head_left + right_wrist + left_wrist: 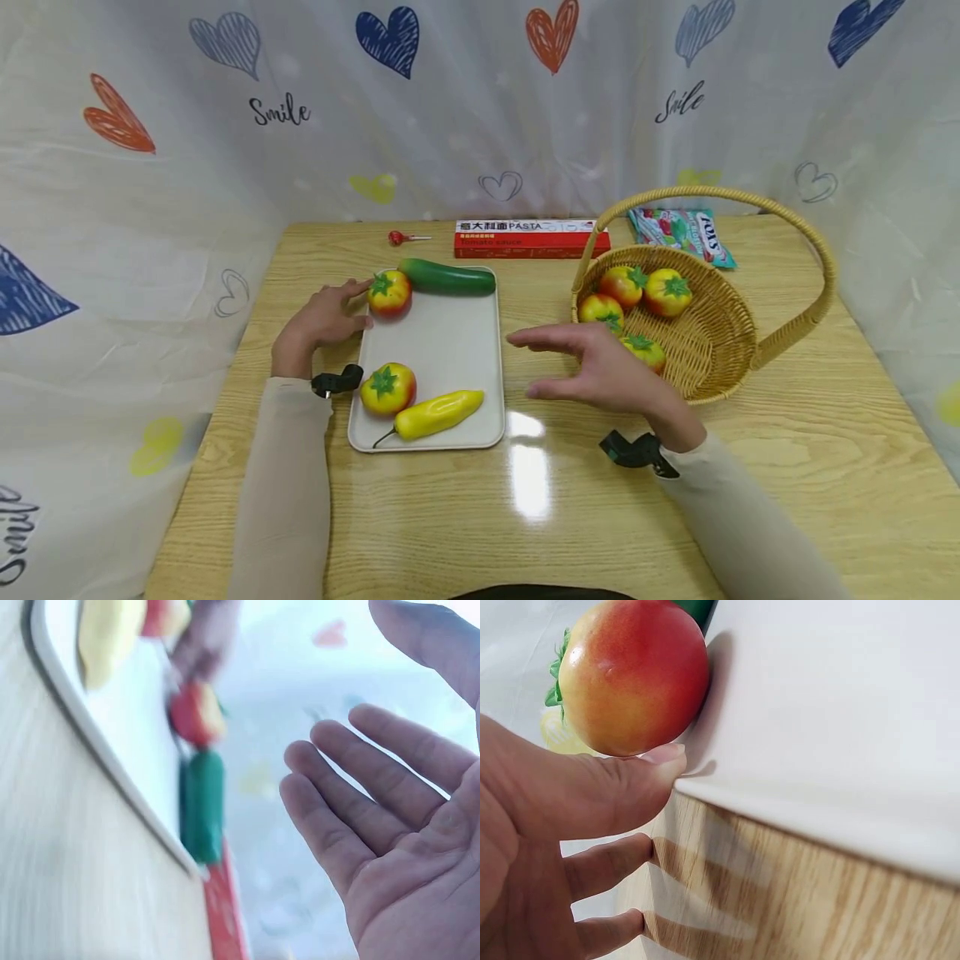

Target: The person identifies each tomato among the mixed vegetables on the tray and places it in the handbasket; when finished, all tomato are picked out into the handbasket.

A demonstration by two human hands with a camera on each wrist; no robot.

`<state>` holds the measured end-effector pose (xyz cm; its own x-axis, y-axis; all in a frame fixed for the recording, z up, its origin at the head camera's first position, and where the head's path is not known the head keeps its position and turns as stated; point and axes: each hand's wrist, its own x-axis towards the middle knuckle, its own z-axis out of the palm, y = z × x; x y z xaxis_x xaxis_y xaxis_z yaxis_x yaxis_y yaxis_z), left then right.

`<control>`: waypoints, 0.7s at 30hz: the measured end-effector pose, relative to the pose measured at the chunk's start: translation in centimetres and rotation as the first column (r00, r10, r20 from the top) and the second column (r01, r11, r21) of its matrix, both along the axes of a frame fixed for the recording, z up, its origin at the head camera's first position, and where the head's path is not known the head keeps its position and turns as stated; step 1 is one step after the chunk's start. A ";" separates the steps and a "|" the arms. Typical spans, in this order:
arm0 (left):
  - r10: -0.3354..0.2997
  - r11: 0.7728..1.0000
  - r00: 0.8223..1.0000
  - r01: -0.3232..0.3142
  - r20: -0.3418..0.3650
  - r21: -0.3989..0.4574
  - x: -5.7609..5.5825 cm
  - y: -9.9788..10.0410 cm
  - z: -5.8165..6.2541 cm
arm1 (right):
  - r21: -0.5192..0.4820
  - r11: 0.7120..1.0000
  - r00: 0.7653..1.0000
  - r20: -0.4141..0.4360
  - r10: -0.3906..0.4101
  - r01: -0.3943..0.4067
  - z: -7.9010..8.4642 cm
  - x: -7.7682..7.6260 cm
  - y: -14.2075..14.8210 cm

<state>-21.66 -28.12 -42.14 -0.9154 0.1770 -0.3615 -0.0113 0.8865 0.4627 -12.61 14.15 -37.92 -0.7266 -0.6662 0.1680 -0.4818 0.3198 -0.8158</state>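
Note:
A red-and-yellow tomato (389, 294) with a green leafy top sits at the far left corner of the white tray (442, 350). Beside it is my left hand (322, 321), fingers spread, with the thumb tip (664, 755) right at the tomato's side in the left wrist view. A green cucumber (450, 278) lies along the tray's far edge. At the near end are another tomato (388, 388) and a yellow pepper (438, 414). My right hand (600, 367) hovers between tray and wicker basket (705, 350), its fingers extended and palm bare (420, 892).
The basket, with a tall arched handle (821, 275), holds several tomatoes (667, 292). Behind the tray lie a lollipop (397, 238) and a red pasta box (525, 242). A candy bag (682, 233) lies behind the basket. A heart-printed curtain (465, 108) borders the table.

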 end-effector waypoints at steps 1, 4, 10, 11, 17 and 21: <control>0.000 1.000 1.000 0.000 -0.001 -0.001 0.0 0.0 0.0 | 0.001 1.000 1.000 0.007 0.020 -0.020 -0.2 -0.2 -0.9; -0.001 1.000 1.000 0.001 -0.001 -0.002 0.0 0.0 0.1 | 0.000 0.996 0.996 0.023 0.086 -0.086 -0.8 -0.9 -3.6; 0.000 1.000 1.000 0.000 0.002 -0.004 0.0 0.2 0.1 | 0.009 0.984 0.984 0.003 0.176 -0.176 -2.1 -2.6 -8.2; 0.001 1.000 1.000 -0.001 0.003 -0.005 0.0 0.2 0.1 | 0.016 0.983 0.983 0.004 0.182 -0.182 -2.3 -2.8 -8.9; 0.007 1.000 1.000 -0.007 0.007 -0.011 -0.1 0.2 0.2 | 0.057 0.973 0.974 0.050 0.221 -0.224 -3.7 -4.1 -12.4; 0.007 1.000 1.000 -0.007 0.016 -0.015 -0.1 0.2 0.2 | 0.078 0.963 0.964 0.095 0.249 -0.256 -4.5 -4.6 -14.0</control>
